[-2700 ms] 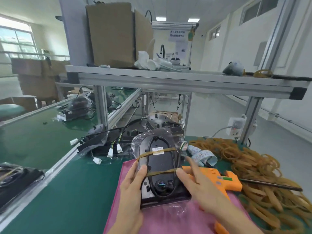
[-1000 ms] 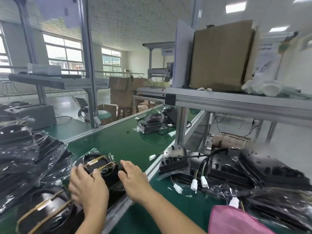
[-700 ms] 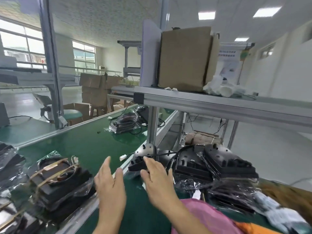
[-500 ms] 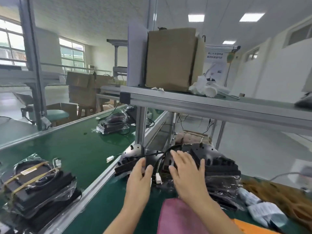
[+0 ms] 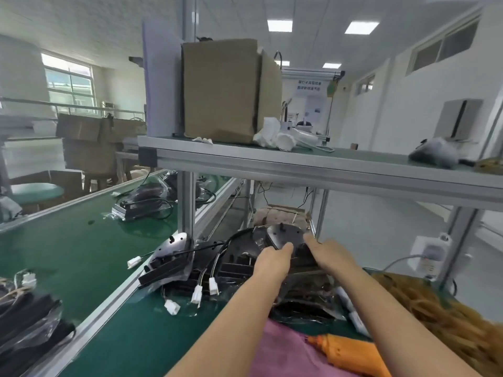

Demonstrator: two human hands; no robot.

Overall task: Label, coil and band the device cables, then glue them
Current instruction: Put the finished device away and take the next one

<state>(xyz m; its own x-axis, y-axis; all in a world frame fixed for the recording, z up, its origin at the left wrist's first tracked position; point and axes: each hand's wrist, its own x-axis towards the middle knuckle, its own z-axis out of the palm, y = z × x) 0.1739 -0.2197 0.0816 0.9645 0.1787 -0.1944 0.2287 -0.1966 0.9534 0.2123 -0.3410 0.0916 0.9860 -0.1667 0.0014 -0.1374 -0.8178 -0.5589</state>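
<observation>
1. Under the aluminium shelf (image 5: 326, 170), at the far side of the green table (image 5: 141, 330), both arms reach forward to a heap of black bagged devices (image 5: 245, 265).
2. The left hand (image 5: 273, 261) lies on the topmost device (image 5: 285, 238), its thumb pressed against the unit's near edge; the other fingers are hidden behind the hand, so I cannot tell how far they curl.
3. The right hand (image 5: 330, 254) touches the same device from the right, its index finger (image 5: 310, 239) stretched straight along the side; whether it grasps anything I cannot tell.
4. Loose cables with white connectors (image 5: 197, 295) trail from the heap onto the table, lying near the left forearm.
5. A pink cloth (image 5: 283, 352) lies nearest the person, with an orange glue gun (image 5: 351, 355) resting on its right part.
6. A heap of tan rubber bands (image 5: 441, 317) lies at the right, just beside the glue gun.
7. Left of the aluminium rail, the green conveyor belt (image 5: 68, 254) carries more bagged devices, one stack (image 5: 27, 319) at the lower left corner.
8. On the shelf above stand a cardboard box (image 5: 223, 91) and some white parts (image 5: 277, 137).
</observation>
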